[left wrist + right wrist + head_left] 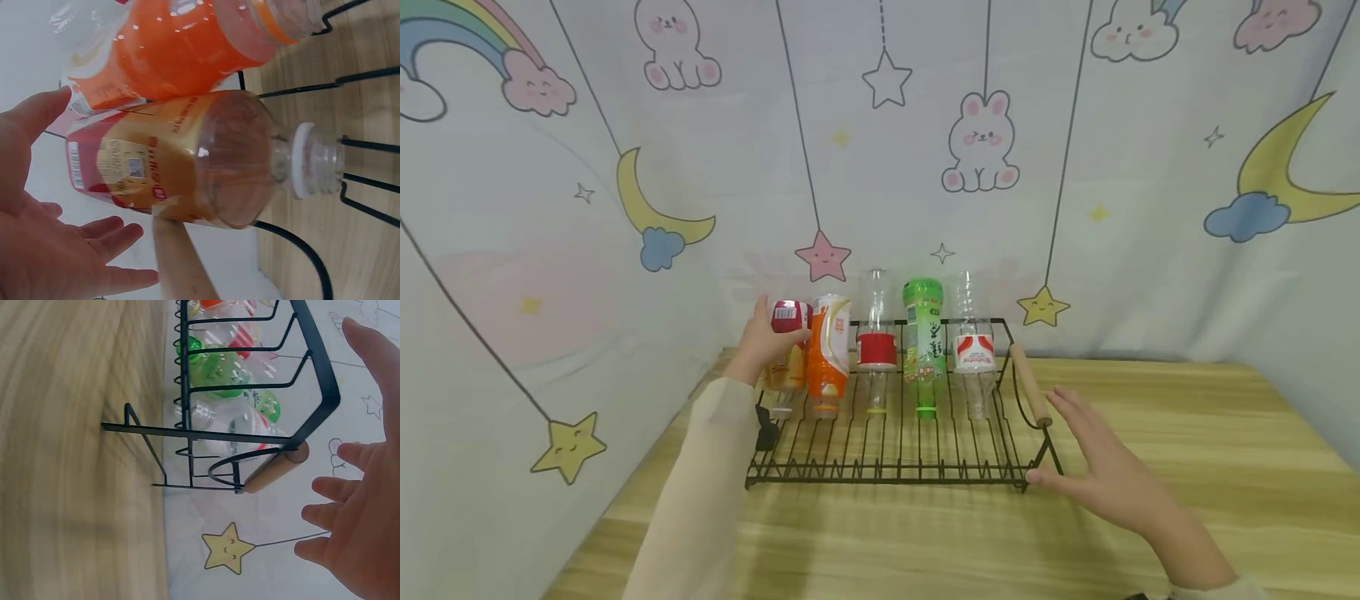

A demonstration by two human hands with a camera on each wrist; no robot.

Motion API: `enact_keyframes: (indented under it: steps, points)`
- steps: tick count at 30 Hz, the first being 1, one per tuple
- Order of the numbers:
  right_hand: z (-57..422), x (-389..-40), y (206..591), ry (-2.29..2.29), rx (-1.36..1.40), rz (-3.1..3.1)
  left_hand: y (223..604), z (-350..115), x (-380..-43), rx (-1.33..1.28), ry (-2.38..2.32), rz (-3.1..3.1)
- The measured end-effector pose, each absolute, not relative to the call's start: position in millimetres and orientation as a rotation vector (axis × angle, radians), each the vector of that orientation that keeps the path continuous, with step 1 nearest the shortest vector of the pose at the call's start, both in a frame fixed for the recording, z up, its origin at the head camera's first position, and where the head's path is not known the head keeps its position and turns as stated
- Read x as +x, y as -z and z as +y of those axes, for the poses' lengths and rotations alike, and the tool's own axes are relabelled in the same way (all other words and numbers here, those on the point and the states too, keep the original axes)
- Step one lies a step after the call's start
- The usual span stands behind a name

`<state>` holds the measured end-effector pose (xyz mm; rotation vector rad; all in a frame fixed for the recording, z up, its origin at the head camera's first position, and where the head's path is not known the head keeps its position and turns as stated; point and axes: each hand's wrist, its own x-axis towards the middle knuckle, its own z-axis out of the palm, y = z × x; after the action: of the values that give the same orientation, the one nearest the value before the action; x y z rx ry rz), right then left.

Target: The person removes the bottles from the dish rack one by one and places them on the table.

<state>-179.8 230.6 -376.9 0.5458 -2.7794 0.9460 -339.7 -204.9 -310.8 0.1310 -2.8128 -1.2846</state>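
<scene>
My left hand [763,343] is beside the leftmost bottle, a plastic one with a red and yellow label [134,159] that stands neck down in a black wire rack [898,479]. Its fingers are spread and the left wrist view shows a gap between palm and bottle. Right of that bottle come an orange-labelled bottle [829,350], a clear bottle with a red label [877,350], a green bottle [925,333] and a clear bottle with a white and red label [975,353], all neck down. My right hand [1108,475], fingers apart, hovers near the rack's wooden handle [1032,385], holding nothing.
The rack stands on a wood-grain table [1165,433]. A pale curtain [880,183] printed with stars, moons and rabbits hangs close behind the bottles and along both sides. The rack's left handle is mostly hidden by the left arm.
</scene>
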Motion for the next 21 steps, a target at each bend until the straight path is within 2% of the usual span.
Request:
enact_keyframes:
  steps: [9,21]
  points:
    - [224,-178,389,-0.965,0.541,-2.760,327,-216,-347,0.164,1.405,-2.800]
    - [222,-181,396,-0.998,0.525,-2.761,331,-215,-346,0.211,1.459,-2.848]
